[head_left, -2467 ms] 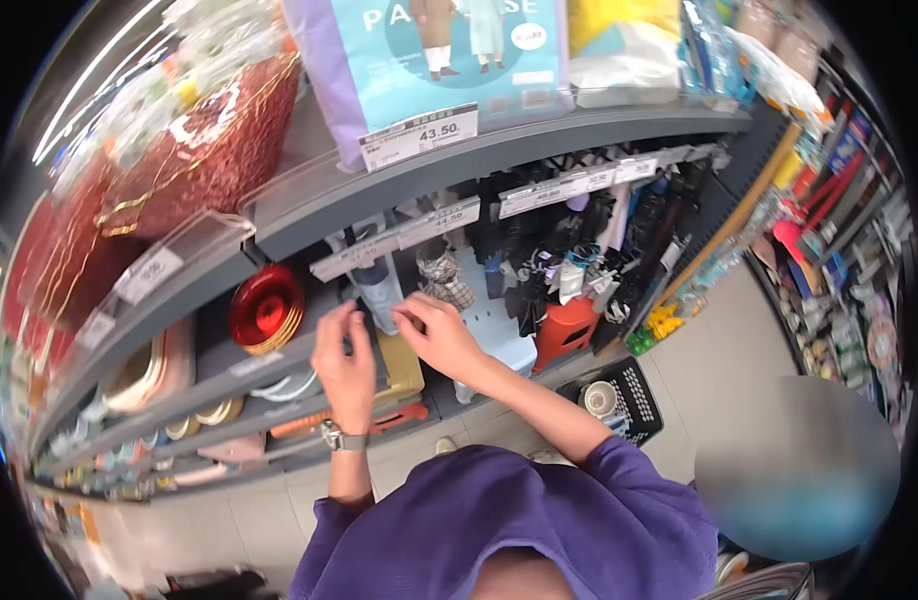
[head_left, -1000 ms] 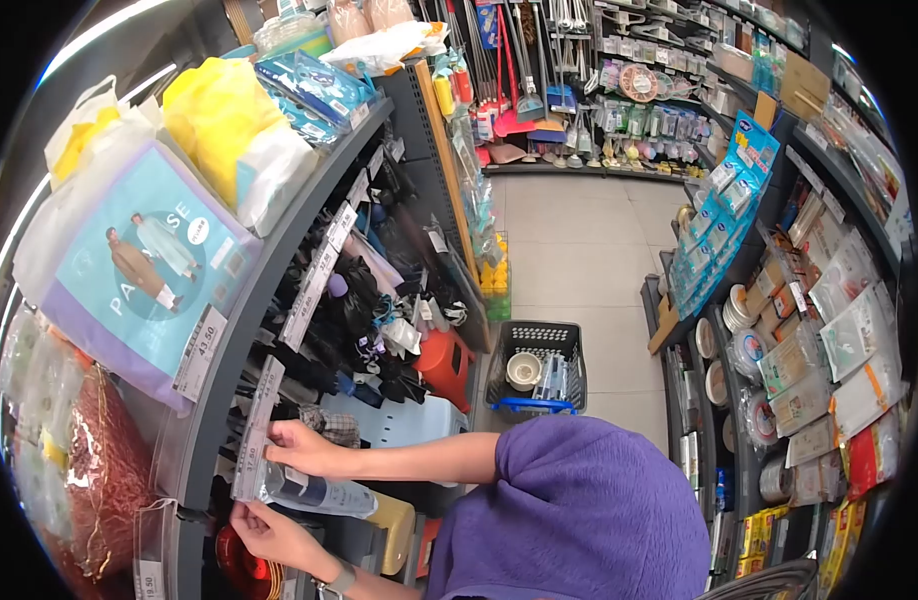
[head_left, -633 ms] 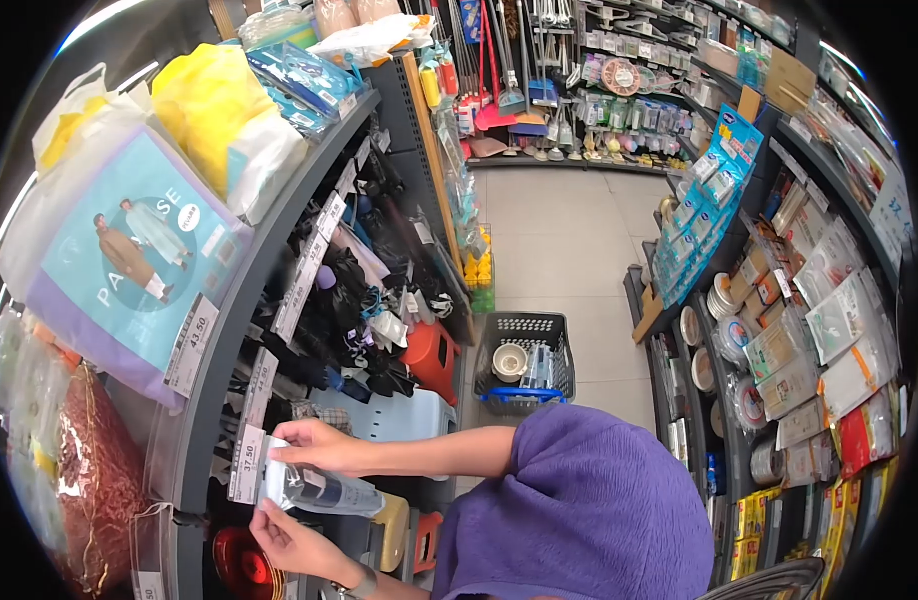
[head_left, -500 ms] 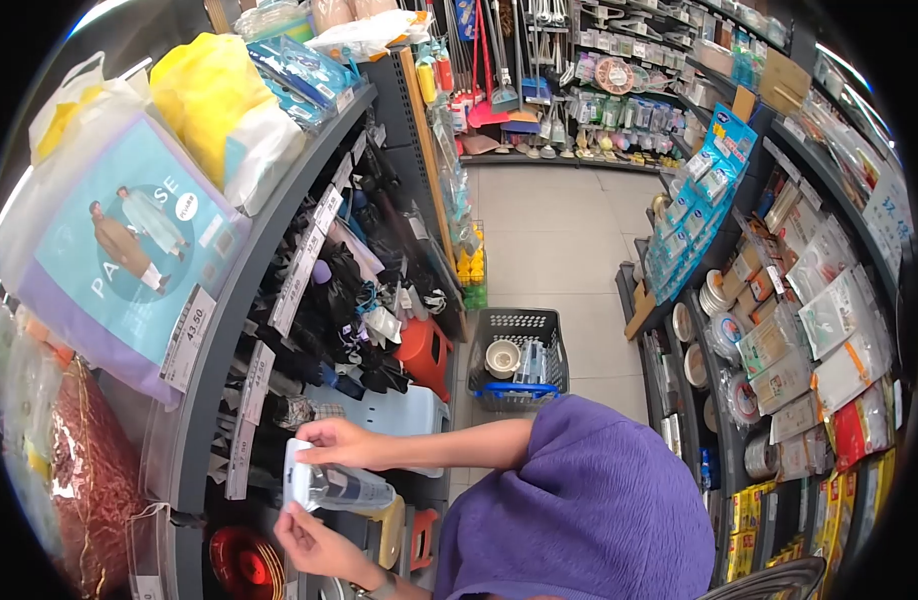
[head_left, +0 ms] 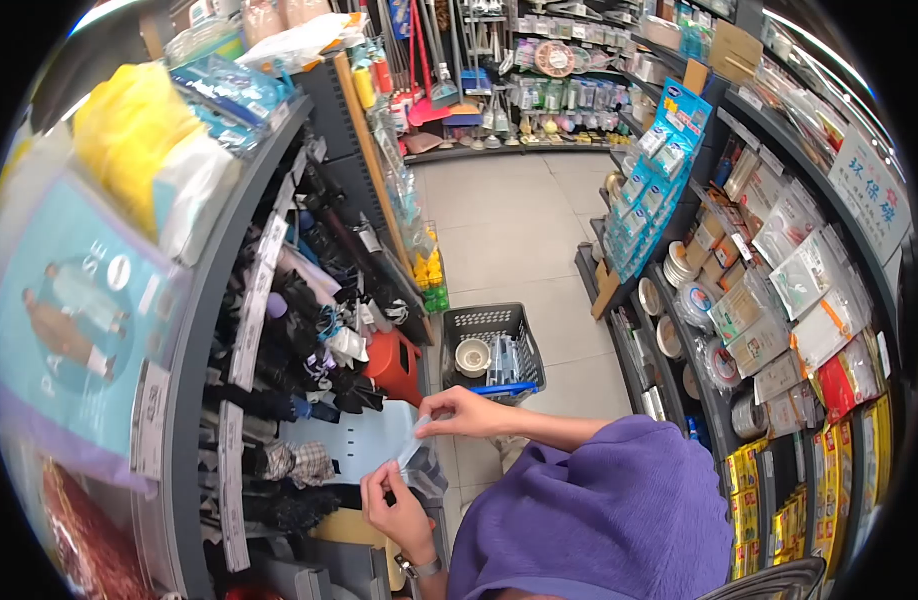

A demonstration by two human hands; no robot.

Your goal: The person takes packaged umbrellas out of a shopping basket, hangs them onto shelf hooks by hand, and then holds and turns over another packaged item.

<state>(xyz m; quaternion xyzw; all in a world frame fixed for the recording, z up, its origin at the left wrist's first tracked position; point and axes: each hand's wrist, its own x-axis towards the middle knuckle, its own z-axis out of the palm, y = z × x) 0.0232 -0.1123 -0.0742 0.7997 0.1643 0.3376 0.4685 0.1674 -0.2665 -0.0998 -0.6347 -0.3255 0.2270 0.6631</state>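
A clear plastic packet with a pale top strip [head_left: 411, 446] is held up in front of me, now turned almost edge-on. My right hand [head_left: 461, 412] pinches the far end of its strip. At the near end, the fingers of my left hand [head_left: 399, 512] are closed on the strip, with a watch on that wrist. The packet's contents cannot be made out. Beyond my hands, a dark grey shopping basket [head_left: 449, 328] with a blue handle stands on the floor. In it are a cream round container [head_left: 472, 357] and some clear packages [head_left: 503, 360].
Folded umbrellas [head_left: 304, 330] crowd the left shelf. Below them are a red stool [head_left: 394, 366] and a light blue stool [head_left: 354, 440]. Packaged goods [head_left: 769, 340] line the right shelf, beside a hanging blue display strip [head_left: 654, 185]. The tiled aisle floor [head_left: 509, 220] runs between.
My view has swung left to right, so the shelves shift leftward. Both hands and the packet have moved right, nearer the basket, and the packet has turned from broadside to edge-on.
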